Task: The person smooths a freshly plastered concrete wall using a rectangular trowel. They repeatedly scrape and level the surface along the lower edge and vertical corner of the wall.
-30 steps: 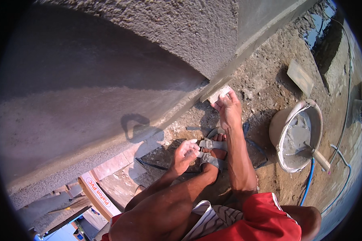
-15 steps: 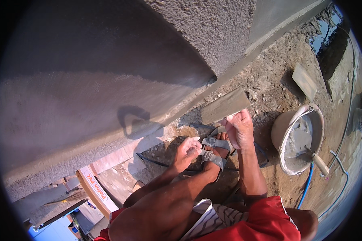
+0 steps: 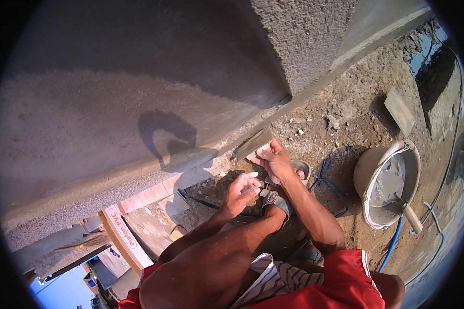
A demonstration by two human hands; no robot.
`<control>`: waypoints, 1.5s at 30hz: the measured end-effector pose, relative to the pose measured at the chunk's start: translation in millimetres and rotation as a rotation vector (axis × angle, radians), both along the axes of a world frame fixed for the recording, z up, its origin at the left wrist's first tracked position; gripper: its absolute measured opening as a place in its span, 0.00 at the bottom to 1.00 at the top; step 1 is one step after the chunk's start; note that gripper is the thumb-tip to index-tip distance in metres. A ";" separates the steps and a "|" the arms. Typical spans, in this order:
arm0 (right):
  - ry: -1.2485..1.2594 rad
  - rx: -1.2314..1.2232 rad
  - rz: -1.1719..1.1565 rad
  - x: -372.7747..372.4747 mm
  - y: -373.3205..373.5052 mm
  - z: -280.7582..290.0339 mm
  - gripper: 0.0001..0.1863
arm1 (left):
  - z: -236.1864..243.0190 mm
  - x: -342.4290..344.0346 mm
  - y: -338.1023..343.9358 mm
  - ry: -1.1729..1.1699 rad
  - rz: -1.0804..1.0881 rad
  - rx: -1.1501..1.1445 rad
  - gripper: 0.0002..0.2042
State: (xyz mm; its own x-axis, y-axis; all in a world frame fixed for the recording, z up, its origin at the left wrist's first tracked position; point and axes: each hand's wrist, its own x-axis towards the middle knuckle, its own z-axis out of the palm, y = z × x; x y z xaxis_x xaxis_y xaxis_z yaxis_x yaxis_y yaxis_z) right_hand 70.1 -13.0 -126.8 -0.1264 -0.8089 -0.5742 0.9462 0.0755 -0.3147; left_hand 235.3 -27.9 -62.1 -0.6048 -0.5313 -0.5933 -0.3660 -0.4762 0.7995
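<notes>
My right hand [image 3: 275,162] grips a flat rectangular plastering float [image 3: 253,142], grey with mortar. The float is tilted along the foot of the grey plastered wall [image 3: 87,113]; whether it presses on the wall I cannot tell. My fingers hide the middle of its near side. Lower and to the left, my left hand [image 3: 240,193] hovers above my sandalled foot, fingers loosely curled and thumb apart. Pale mortar coats its fingertips, and no object shows in it.
At right stands a bucket [image 3: 363,172] of wet grey mortar with a wooden-handled tool [image 3: 410,216] in it. A flat board [image 3: 399,110] lies on the rubble behind it. A blue hose [image 3: 392,244] and dark cable [image 3: 198,202] cross the ground. A rough-textured column [image 3: 307,41] juts out ahead.
My right hand has swung the float left and toward the wall's foot, turning it more edge-on. The left hand has hardly moved. The view has shifted slightly.
</notes>
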 end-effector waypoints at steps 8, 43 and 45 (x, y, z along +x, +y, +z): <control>-0.004 0.035 -0.084 12.2 -10.5 -1.2 0.18 | 1.6 -0.3 -2.8 -0.004 -0.008 -0.015 0.20; 0.160 -0.046 -0.165 -2.4 -11.3 48.7 0.18 | -0.3 -3.3 -3.2 0.004 -0.012 -0.058 0.20; 0.184 -0.037 -0.137 5.5 -12.5 79.1 0.18 | -0.4 -1.5 -2.8 0.042 0.000 -0.050 0.20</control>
State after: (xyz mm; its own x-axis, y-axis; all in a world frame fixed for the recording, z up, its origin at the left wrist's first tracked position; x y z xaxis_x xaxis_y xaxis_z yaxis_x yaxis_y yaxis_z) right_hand 75.6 -25.5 -47.7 -0.3368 -0.7971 -0.5013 0.8731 -0.0650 -0.4831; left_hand 233.7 -30.7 -62.5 -0.6285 -0.5592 -0.5406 -0.3322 -0.4354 0.8367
